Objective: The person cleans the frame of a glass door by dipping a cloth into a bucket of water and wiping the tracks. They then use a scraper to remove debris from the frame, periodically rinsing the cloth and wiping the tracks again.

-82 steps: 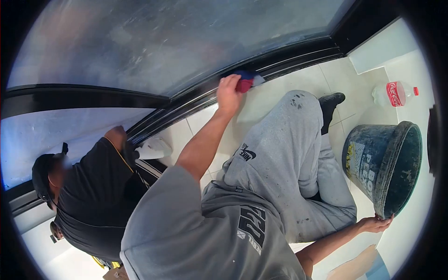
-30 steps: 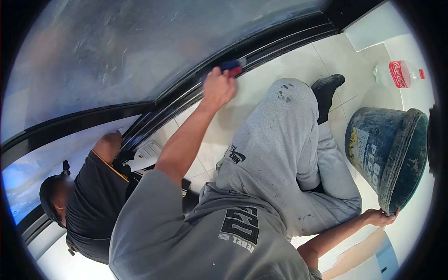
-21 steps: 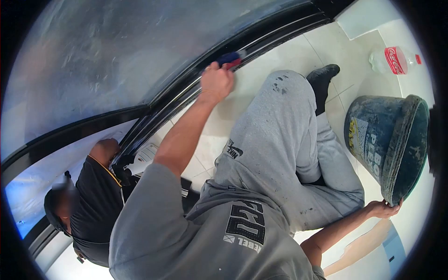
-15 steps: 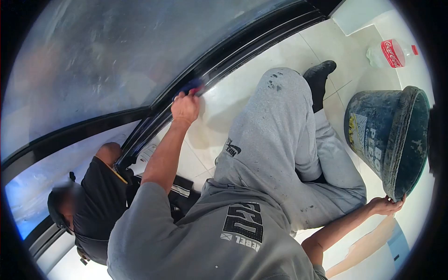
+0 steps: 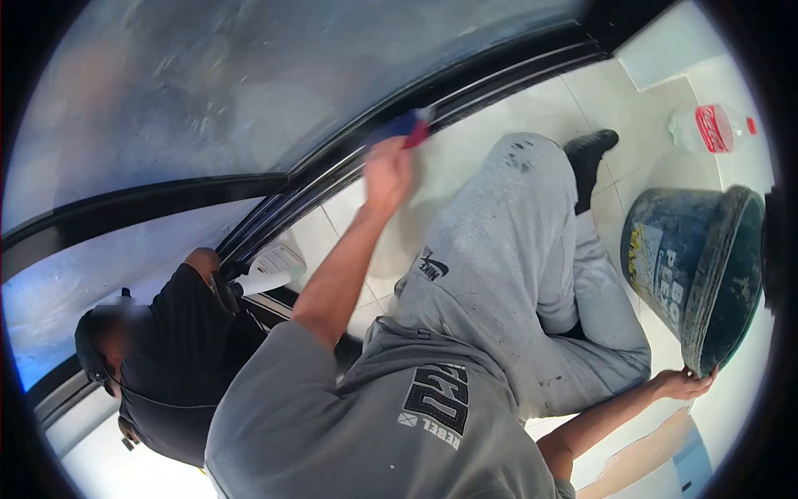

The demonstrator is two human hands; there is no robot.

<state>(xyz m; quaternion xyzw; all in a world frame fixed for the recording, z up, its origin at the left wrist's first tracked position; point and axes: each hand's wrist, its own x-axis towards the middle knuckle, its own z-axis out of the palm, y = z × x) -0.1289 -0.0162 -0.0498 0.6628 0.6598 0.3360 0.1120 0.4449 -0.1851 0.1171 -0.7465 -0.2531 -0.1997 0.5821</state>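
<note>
Left grip is clutching a blue-red item at one o'clock, nearer the track. Right grip is holding a bucket.

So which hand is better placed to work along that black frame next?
Probably the left hand: it holds a blurred blue-red item at the black frame, while the right hand holds the bucket by its rim.
</note>
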